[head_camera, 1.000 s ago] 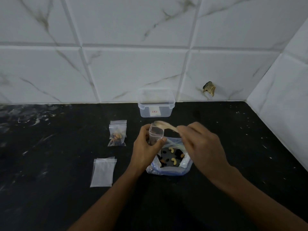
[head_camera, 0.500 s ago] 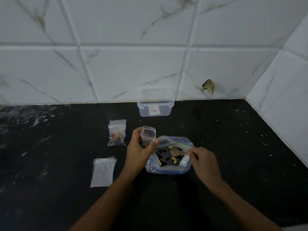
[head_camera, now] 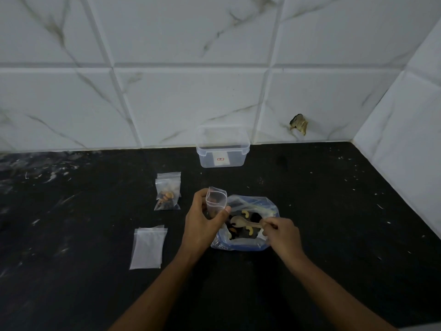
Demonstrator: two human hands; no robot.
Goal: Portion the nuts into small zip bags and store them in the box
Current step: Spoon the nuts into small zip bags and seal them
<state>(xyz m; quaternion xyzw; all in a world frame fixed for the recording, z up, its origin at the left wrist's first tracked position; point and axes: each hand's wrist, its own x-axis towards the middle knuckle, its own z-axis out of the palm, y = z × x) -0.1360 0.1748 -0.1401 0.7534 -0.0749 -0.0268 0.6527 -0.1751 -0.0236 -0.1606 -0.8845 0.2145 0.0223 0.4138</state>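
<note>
My left hand [head_camera: 202, 223] grips a small clear zip bag [head_camera: 216, 199] upright, its mouth open, with a few nuts in it. Just right of it lies a large blue-edged plastic bag of mixed nuts [head_camera: 245, 223], wide open on the black counter. My right hand [head_camera: 281, 235] pinches the handle of a small wooden spoon [head_camera: 241, 222], whose bowl rests among the cashews and dark pieces inside the large bag. A clear plastic box [head_camera: 223, 149] without a lid stands by the wall behind.
Two filled small zip bags [head_camera: 167, 191] lie to the left of my hands. A stack of empty small zip bags [head_camera: 148, 247] lies nearer the front left. White marble tile walls close the back and the right side, with a chipped hole [head_camera: 298, 123].
My right hand has come down from the small bag's mouth and lowered the spoon into the large bag. My left hand keeps holding the small bag upright.
</note>
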